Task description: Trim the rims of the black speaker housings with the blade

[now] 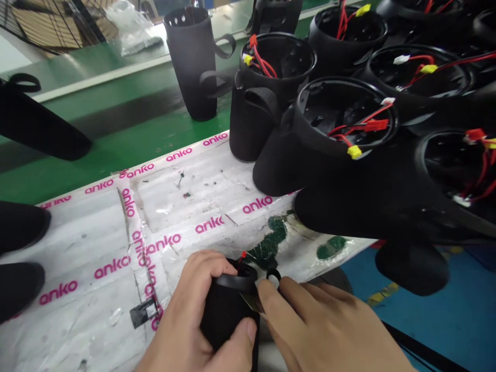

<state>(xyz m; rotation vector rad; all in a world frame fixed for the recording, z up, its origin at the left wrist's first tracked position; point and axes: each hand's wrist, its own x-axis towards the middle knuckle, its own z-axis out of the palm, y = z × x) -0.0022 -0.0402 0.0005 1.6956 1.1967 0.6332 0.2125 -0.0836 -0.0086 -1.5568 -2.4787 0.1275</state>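
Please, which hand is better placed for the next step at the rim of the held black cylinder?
Probably the right hand: it holds a thin blade-like piece beside the black cylinder, near its rim. The left hand grips the cylinder's body and seems better used for steadying it.

1. The left hand is seen bare and is cut off by the lower edge of the view.
2. Its thumb is tipped with a short nail.
3. The right hand is likewise seen bare, its back left uncovered; its palm is hidden.
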